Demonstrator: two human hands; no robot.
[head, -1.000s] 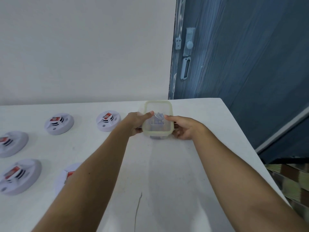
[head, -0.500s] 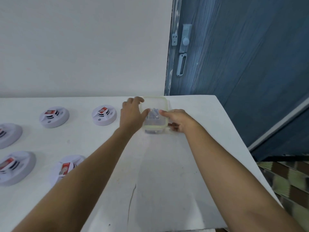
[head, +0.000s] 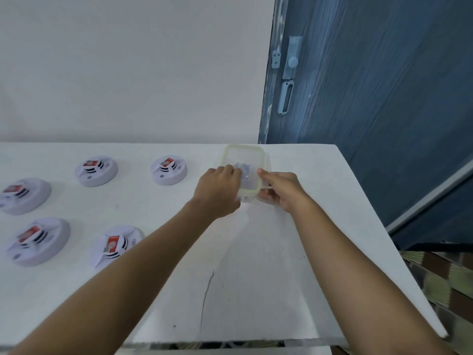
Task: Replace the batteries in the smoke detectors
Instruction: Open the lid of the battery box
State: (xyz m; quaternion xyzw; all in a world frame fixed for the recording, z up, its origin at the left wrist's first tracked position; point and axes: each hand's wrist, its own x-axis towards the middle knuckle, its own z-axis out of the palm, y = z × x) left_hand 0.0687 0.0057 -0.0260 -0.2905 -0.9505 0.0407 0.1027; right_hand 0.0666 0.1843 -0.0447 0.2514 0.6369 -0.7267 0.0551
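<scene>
A clear plastic container with a pale green rim stands near the table's far right corner and holds several small batteries. My left hand reaches over its left rim, fingers curled down among the batteries; whether they pinch one is hidden. My right hand grips the container's right wall, thumb on the rim. Several white round smoke detectors lie on the left of the table, each with a red battery on top; the nearest are at the back and by my left forearm.
The white table has a thin crack near its front edge. A white wall runs behind it. A blue door with a pale handle stands at the right, close to the table's right edge.
My left hand has moved from the container's left rim into the box, onto the batteries. My right hand keeps its hold on the right side.
</scene>
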